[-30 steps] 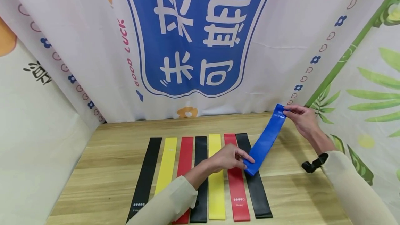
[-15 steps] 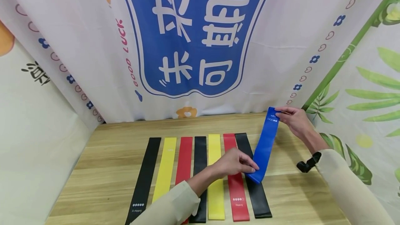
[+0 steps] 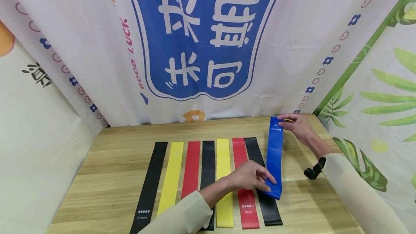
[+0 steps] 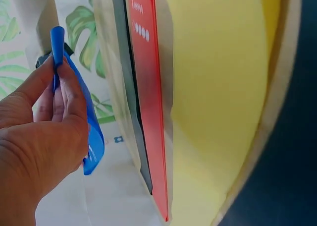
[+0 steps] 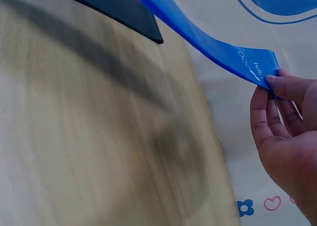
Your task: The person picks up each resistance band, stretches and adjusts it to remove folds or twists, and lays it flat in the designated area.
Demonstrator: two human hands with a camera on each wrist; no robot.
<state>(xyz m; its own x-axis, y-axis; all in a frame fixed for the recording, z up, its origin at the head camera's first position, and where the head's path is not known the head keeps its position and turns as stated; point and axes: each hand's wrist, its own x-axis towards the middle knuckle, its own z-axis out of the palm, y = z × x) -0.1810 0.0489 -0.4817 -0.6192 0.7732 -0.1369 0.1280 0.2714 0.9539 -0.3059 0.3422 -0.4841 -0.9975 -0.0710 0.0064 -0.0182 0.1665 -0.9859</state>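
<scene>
A blue resistance band (image 3: 274,154), printed "Light" near its far end, hangs above the table between both hands. My left hand (image 3: 248,177) pinches its near end between thumb and fingers, as the left wrist view also shows with the band's folded edge (image 4: 58,42). My right hand (image 3: 297,127) pinches the far end; in the right wrist view its thumb lies over the corner of the blue band (image 5: 257,67). Just left of the blue band lies a black band (image 3: 271,208), partly covered by the left hand and the blue band.
Several flat bands lie side by side on the wooden table (image 3: 107,176): a red band marked "Heavy" (image 3: 248,210), yellow bands (image 3: 225,212) and black ones, one marked "X-Heavy" (image 3: 151,180). The left sleeve hides parts of some. A printed curtain (image 3: 273,82) borders the table's back edge.
The right hand has moved left and slightly nearer, the left hand slightly right and nearer. The blue band has swung from a slant to nearly straight, right of the black band.
</scene>
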